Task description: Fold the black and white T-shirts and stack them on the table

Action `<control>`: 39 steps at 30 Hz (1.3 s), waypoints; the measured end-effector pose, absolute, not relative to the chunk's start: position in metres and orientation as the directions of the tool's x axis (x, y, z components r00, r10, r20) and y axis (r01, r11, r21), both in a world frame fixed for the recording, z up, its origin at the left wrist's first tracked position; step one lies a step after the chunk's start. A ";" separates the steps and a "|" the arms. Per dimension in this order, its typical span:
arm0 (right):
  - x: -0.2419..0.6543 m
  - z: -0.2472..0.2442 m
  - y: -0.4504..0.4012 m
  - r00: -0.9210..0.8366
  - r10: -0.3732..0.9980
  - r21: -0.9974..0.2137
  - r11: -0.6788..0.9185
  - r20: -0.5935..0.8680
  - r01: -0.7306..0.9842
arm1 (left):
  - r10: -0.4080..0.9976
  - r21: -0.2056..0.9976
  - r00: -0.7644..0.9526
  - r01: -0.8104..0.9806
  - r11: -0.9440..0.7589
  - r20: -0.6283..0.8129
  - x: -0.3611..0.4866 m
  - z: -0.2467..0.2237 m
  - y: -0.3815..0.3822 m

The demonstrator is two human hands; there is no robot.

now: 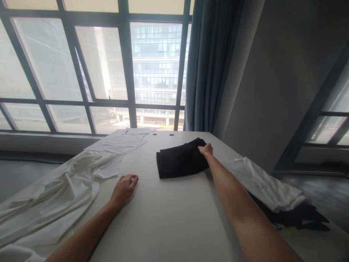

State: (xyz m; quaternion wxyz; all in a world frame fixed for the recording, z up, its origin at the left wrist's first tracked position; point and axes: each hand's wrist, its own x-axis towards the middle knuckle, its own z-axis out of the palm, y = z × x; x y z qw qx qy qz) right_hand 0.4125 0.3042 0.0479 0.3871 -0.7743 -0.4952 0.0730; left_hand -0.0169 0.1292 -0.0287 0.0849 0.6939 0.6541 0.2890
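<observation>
A folded black cloth (180, 160) lies across the middle of the white table (163, 218). My right hand (206, 150) pinches its far right corner, which is lifted a little. My left hand (125, 185) rests on the table to the left of the cloth, apart from it. Its fingers are curled together, and whether anything is under them is hidden. Beside the left hand a crumpled white cloth (68, 193) spreads over the table's left side.
Paper sheets (122, 141) lie at the far left of the table. To the right, a folded white cloth (269, 185) rests on dark cloths (300, 218). Behind the table are windows (155, 65) and a blue-grey curtain (209, 65).
</observation>
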 end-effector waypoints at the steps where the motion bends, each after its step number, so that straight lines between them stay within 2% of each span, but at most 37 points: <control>1: 0.425 0.051 0.307 0.608 0.757 -0.701 -0.299 0.239 0.648 | 0.957 0.473 0.000 0.870 -0.144 0.291 -0.017 -0.029 0.129; 3: 0.448 0.053 0.307 0.728 0.664 -0.728 -0.411 0.173 0.549 | 0.951 0.438 0.025 0.884 -0.166 0.309 -0.015 -0.029 0.127; 5: 0.468 0.051 0.300 0.752 0.644 -0.722 -0.453 0.141 0.522 | 0.944 0.409 0.022 0.898 -0.163 0.329 -0.013 -0.028 0.126; 12: 0.523 0.037 0.282 0.687 0.694 -0.602 -0.460 0.214 0.653 | 0.944 0.364 0.050 0.915 -0.173 0.325 -0.010 -0.027 0.121; 15: 0.542 0.038 0.279 0.687 0.705 -0.561 -0.501 0.177 0.659 | 0.944 0.349 0.051 0.922 -0.170 0.325 -0.009 -0.026 0.121; 18: 0.539 0.042 0.271 0.726 0.670 -0.462 -0.600 0.156 0.653 | 0.944 0.326 0.048 0.932 -0.161 0.328 -0.007 -0.024 0.119; 20: 0.522 0.045 0.261 0.689 0.691 -0.349 -0.604 0.219 0.716 | 0.944 0.308 0.052 0.938 -0.158 0.327 -0.006 -0.022 0.118; 23: 0.475 0.047 0.239 0.467 0.843 -0.172 -0.435 0.267 0.884 | 0.948 0.289 0.061 0.944 -0.157 0.314 -0.003 -0.020 0.114; 26: 0.419 0.040 0.211 0.216 0.967 -0.082 -0.207 0.135 0.975 | 0.953 0.287 0.073 0.944 -0.161 0.295 -0.001 -0.016 0.111; 29: 0.369 0.029 0.180 0.063 0.997 -0.057 -0.066 -0.039 0.996 | 0.956 0.270 0.040 0.955 -0.121 0.290 -0.005 -0.008 0.110; 31: 0.342 0.023 0.160 -0.015 0.994 -0.057 0.008 -0.112 0.998 | 0.946 0.205 -0.076 0.979 0.010 0.315 -0.016 -0.002 0.111; 33: 0.323 0.021 0.142 -0.057 0.989 -0.053 0.051 -0.133 0.997 | 0.911 0.133 -0.260 0.964 0.228 0.321 -0.035 0.002 0.111; 35: 0.310 0.023 0.127 -0.077 0.989 -0.044 0.072 -0.126 0.996 | 0.867 0.103 -0.428 0.903 0.416 0.255 -0.057 0.003 0.111; 37: 0.302 0.026 0.115 -0.086 0.989 -0.038 0.082 -0.122 0.996 | 0.851 0.107 -0.493 0.870 0.481 0.180 -0.075 0.002 0.111; 39: 0.297 0.030 0.105 -0.093 0.988 -0.036 0.089 -0.127 0.995 | 0.873 0.113 -0.469 0.883 0.457 0.134 -0.084 0.000 0.110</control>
